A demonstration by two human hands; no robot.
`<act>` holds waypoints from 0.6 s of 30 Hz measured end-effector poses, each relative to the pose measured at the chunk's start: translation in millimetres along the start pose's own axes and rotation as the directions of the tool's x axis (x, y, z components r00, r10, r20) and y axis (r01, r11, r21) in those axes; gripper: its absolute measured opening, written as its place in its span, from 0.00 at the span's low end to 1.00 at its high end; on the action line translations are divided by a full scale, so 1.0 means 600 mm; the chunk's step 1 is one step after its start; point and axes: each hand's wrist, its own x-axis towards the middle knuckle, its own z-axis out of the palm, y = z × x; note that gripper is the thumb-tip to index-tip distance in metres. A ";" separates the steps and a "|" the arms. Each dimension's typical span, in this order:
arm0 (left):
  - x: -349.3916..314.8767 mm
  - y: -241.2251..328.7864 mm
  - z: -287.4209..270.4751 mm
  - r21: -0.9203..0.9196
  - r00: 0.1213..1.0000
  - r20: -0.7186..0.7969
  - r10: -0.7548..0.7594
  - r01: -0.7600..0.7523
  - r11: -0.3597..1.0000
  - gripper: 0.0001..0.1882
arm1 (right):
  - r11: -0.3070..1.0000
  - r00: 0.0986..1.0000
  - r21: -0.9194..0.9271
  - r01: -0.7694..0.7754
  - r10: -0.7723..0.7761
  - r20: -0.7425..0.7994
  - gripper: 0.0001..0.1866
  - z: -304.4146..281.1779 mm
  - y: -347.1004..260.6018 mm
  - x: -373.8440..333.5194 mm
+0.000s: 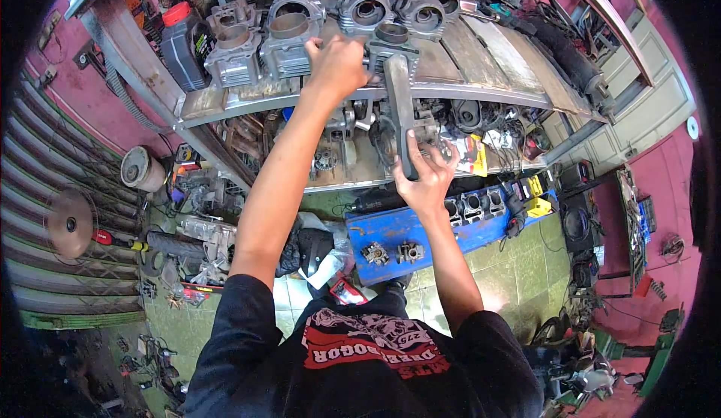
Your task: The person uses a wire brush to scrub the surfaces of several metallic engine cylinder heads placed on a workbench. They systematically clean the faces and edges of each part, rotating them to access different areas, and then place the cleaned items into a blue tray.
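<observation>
My right hand (429, 181) grips the lower end of a long, flat, dark grey bar (399, 91), thumb on its left side and fingers along its right. The bar slants up past the shelf's front edge and overlaps a small finned engine cylinder (392, 35) there. My left hand (338, 66) is at the shelf's front edge, just left of that cylinder, with its fingers curled. The back of the hand hides what they hold. Beside it on the left stand silver cylinder blocks, the nearest one (289, 51) by my fingertips and another (234, 59) further left.
The wooden shelf (481, 54) carries more cylinders (366, 11) and a dark bottle with a red cap (184, 46). Engine parts crowd the lower shelf. Below is a blue bench (383, 226) with carburetors (409, 251). A fan (71, 224) is at the left.
</observation>
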 end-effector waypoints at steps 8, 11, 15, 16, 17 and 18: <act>0.024 0.007 0.014 -0.012 0.997 0.070 -0.021 0.022 1.000 0.29 | 1.000 0.999 0.001 0.000 0.000 -0.041 0.29 0.002 0.028 0.004; 0.036 0.002 0.025 0.023 0.999 0.044 -0.004 0.003 1.000 0.29 | 1.000 0.999 0.005 -0.007 0.007 -0.042 0.29 0.004 0.033 0.011; 0.047 0.013 0.038 -0.016 0.998 0.033 -0.047 0.048 0.999 0.26 | 0.999 0.999 -0.015 -0.030 0.030 -0.020 0.29 -0.003 0.039 0.018; 0.048 0.016 0.040 -0.034 0.997 0.029 -0.070 0.071 0.997 0.25 | 0.999 0.999 -0.026 -0.030 0.029 -0.020 0.29 -0.004 0.041 0.019; 0.053 0.016 0.040 -0.031 0.994 0.063 -0.086 0.088 0.996 0.26 | 0.999 0.999 -0.037 -0.030 0.029 -0.020 0.29 -0.005 0.042 0.020; 0.057 0.018 0.035 -0.029 0.990 0.099 -0.102 0.105 0.994 0.27 | 0.999 0.999 -0.037 -0.026 0.025 -0.029 0.29 -0.006 0.044 0.020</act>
